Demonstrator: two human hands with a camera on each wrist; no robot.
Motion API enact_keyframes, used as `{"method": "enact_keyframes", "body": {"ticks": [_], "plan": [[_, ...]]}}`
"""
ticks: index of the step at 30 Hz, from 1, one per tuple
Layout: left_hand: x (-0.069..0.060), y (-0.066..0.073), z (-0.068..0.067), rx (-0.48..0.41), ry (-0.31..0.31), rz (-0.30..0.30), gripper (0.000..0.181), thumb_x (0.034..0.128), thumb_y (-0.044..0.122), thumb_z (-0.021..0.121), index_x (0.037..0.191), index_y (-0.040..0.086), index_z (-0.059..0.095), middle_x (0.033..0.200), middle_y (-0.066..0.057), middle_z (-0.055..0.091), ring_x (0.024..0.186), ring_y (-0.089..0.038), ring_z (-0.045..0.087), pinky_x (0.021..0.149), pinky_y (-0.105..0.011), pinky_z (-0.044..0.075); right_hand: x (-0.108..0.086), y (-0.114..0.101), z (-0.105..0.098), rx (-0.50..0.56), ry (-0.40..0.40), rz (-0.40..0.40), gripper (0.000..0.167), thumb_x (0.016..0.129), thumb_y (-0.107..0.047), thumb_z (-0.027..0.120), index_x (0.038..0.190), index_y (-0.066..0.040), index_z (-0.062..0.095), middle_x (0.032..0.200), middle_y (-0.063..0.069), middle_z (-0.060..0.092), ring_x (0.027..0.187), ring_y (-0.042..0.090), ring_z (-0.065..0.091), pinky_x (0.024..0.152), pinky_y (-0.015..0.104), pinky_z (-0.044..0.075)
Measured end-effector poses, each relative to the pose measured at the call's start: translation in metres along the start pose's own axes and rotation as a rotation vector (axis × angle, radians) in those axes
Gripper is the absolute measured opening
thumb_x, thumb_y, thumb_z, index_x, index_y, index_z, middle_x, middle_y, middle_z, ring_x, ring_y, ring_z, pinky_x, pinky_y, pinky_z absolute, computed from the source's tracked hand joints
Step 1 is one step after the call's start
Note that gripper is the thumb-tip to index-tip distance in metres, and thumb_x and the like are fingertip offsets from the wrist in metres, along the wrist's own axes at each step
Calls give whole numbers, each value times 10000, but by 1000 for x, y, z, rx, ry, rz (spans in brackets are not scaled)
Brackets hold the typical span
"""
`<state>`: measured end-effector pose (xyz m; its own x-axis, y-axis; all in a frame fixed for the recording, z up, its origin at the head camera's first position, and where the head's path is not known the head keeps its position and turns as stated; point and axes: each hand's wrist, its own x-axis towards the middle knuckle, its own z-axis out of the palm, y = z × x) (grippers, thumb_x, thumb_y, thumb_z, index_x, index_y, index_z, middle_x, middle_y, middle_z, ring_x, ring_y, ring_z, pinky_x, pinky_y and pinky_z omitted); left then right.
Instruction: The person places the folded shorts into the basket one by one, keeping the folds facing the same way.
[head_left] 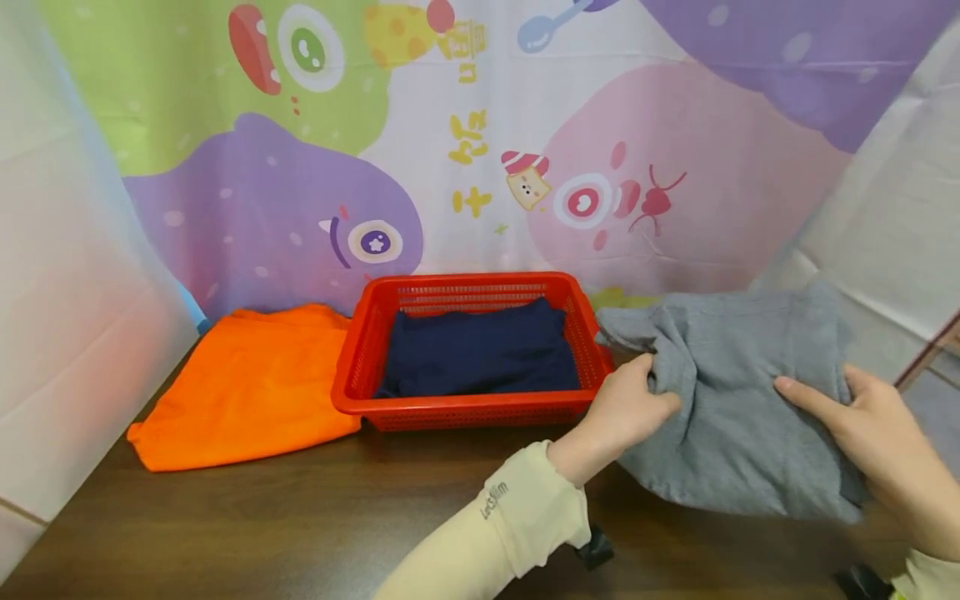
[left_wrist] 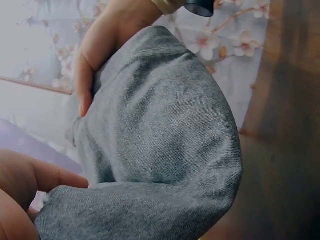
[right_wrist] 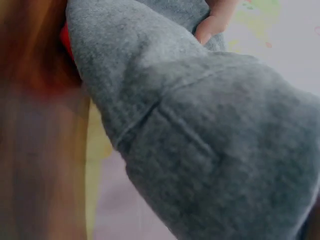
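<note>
A folded grey cloth garment [head_left: 742, 400] is held up off the table at the right, between both hands. My left hand [head_left: 626, 404] pinches its left edge, bunching the fabric into creases. At the opposite side my right hand [head_left: 870, 425] grips the edge, thumb lying on the front face; its other fingers are mostly hidden behind the cloth. In the left wrist view the grey garment [left_wrist: 165, 125] sags between the two hands. Seams show on the garment [right_wrist: 200, 115] in the right wrist view.
A red plastic basket [head_left: 468, 404] stands mid-table against the back curtain, with a folded navy cloth [head_left: 480, 350] inside. Left of it, a folded orange cloth [head_left: 255, 392] lies on the dark wooden table [head_left: 262, 525], touching the basket. A cartoon-print curtain [head_left: 465, 233] hangs behind.
</note>
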<state>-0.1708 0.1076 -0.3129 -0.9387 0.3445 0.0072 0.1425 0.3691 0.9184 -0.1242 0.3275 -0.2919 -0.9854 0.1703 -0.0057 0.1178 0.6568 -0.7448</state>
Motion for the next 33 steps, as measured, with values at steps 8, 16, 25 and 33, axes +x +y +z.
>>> {"method": "enact_keyframes", "body": {"ticks": [8,16,25,33], "plan": [[1,-4,-25,-93,68,4,248,798,101,620,1041,136,583,913,51,591,727,-109,492,646,-228,413,11,-28,10,103,4,-111,293,875,-366,578,1107,-223,470,767,-241,570,645,73,605,542,300,501],[-1,-11,-53,-189,54,0,398,838,130,606,1229,141,532,1170,9,573,900,-117,541,777,-290,452,18,-49,25,175,-1,-197,220,871,-317,597,1060,-274,492,810,-242,590,660,49,608,555,268,500],[-5,-19,-82,-187,67,-27,375,856,159,593,1217,98,511,1134,-26,553,910,-155,523,770,-303,439,30,-71,47,230,-29,-290,309,880,-275,591,1153,-152,518,875,-209,599,695,46,611,588,252,507],[-5,-26,-109,-101,109,-61,415,859,199,596,1252,122,489,1230,-33,528,1075,-204,533,883,-372,449,44,-95,66,188,-62,-324,532,869,-349,591,1262,-12,469,995,-60,565,760,36,586,643,238,497]]}}
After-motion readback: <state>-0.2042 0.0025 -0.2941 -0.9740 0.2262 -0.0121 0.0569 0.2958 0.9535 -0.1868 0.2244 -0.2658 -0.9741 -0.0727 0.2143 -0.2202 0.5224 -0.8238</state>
